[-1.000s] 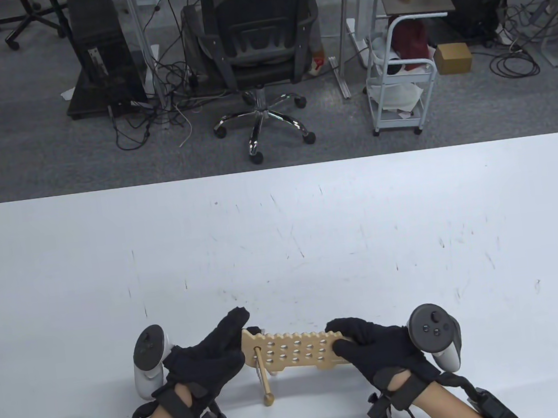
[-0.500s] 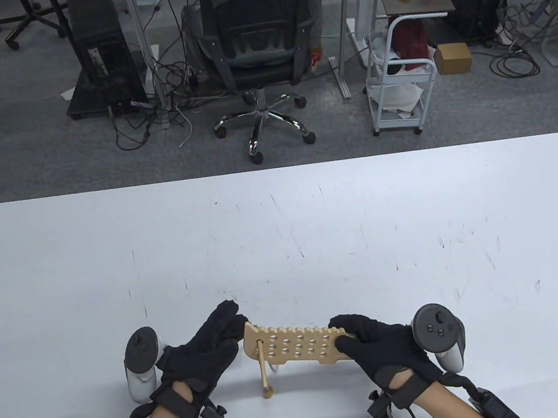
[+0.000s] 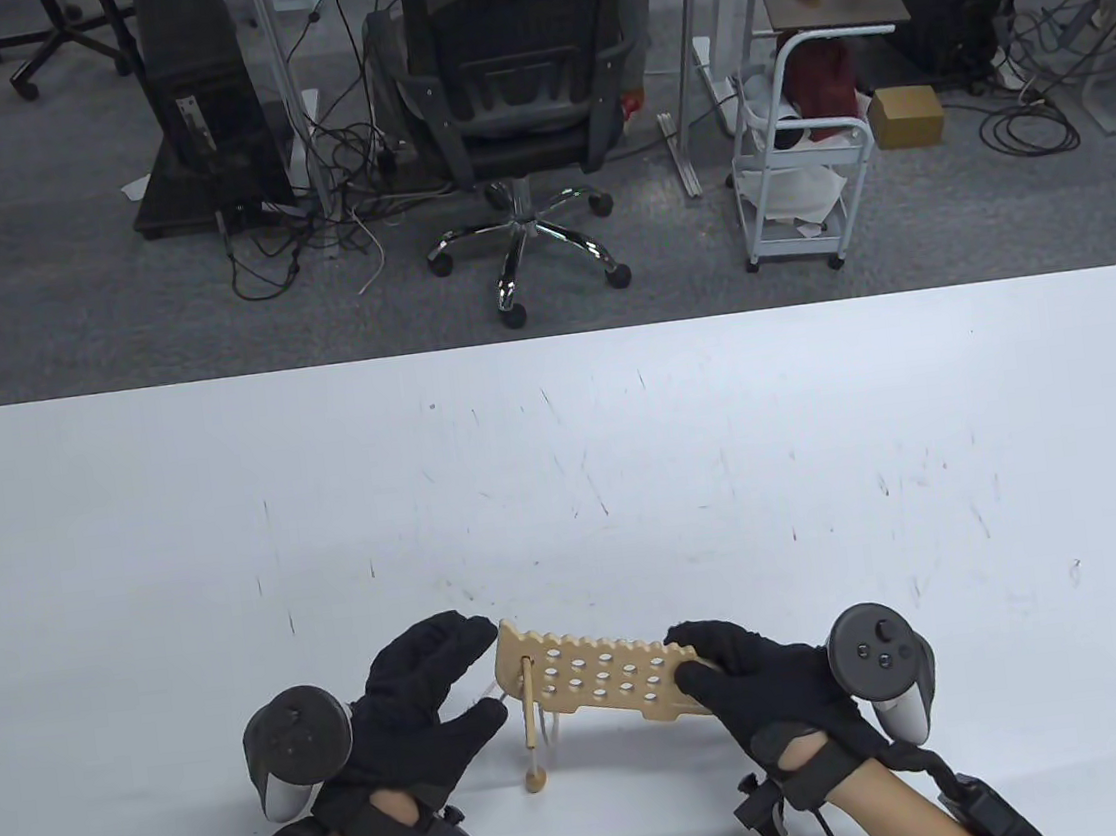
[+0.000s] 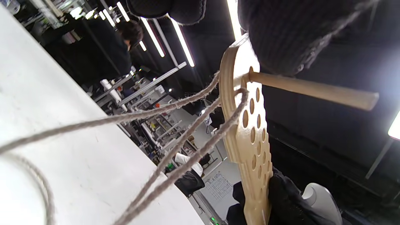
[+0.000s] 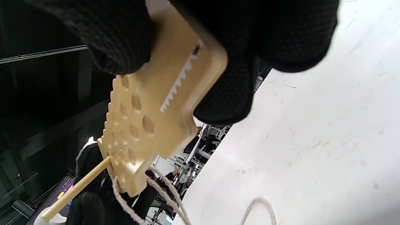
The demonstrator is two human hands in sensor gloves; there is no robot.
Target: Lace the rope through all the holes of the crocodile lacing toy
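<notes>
table view hides the rope under the crocodile board (image 3: 603,680); right hand (image 3: 764,681) grips it, left hand (image 3: 414,701) spread loose.

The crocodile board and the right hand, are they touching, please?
Touching: in the right wrist view the right hand pinches the toothed end of the crocodile board, thumb on one face and fingers on the other.

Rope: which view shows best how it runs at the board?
Left wrist view: the rope shows as strands running from the table to the crocodile board. Right wrist view shows short strands under the board's far end. Table view shows only a faint sliver.
</notes>
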